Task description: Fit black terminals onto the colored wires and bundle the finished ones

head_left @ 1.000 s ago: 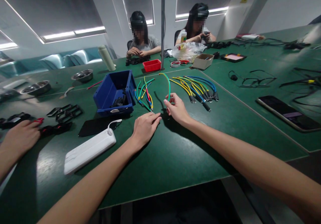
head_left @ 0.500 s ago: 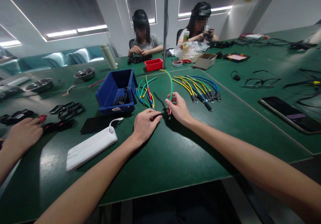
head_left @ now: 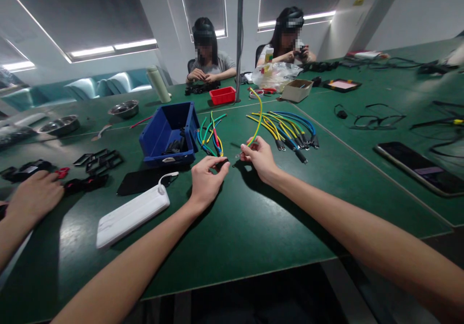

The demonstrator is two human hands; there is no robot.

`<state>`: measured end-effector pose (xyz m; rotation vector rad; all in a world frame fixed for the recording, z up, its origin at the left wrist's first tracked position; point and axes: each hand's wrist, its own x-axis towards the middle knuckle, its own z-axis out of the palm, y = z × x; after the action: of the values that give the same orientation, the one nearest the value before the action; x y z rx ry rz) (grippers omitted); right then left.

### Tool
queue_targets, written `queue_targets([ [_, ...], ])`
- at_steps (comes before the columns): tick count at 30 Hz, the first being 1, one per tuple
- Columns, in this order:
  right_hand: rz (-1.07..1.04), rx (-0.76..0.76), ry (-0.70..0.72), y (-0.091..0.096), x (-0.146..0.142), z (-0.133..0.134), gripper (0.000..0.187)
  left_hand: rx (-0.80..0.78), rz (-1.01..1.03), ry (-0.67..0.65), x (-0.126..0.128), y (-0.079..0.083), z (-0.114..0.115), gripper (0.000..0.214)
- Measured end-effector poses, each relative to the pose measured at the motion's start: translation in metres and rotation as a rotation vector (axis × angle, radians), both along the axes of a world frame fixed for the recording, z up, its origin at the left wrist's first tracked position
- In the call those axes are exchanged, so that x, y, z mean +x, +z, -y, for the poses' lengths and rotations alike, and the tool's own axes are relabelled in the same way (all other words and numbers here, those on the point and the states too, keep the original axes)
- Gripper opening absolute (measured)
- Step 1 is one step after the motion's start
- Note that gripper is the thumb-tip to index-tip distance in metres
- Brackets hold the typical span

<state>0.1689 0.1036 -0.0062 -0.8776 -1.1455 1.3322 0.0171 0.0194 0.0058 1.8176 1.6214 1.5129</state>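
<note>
My right hand [head_left: 259, 157] pinches a yellow-green wire [head_left: 259, 116] near its lower end. The wire arcs upward, and a small metal terminal [head_left: 238, 156] at its lower end points toward my left hand [head_left: 207, 176]. Between the thumb and fingers of that left hand is a small black sleeve [head_left: 222, 163], mostly covered by the fingertips. A narrow gap separates sleeve and terminal. Behind my left hand lie several loose coloured wires [head_left: 211, 133]. Right of my right hand, a fanned bunch of wires [head_left: 290, 125] has black sleeves on the near ends.
A blue bin [head_left: 150, 142] with black sleeves stands left, near a white power bank [head_left: 132, 217] and a black phone [head_left: 137, 181]. Another person's hand [head_left: 34, 196] is at far left. A red tray [head_left: 222, 95], a pole [head_left: 239, 38] and two seated people are beyond; another phone [head_left: 420, 167] lies right.
My right hand has turned the wire: its top has swung right and its terminal now points left. My left hand has shifted slightly left, still pinching the black sleeve.
</note>
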Motion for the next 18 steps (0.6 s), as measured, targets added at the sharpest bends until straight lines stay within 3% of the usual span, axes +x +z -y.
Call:
queue_targets([
  [6, -0.016, -0.024, -0.003, 0.002, 0.0, 0.003, 0.04, -0.074, 0.006, -0.016, -0.001, -0.004, -0.003, 0.022],
  [18, -0.019, 0.015, 0.118, 0.006, -0.009, 0.023, 0.04, -0.153, 0.068, -0.014, -0.003, -0.007, -0.006, 0.028],
])
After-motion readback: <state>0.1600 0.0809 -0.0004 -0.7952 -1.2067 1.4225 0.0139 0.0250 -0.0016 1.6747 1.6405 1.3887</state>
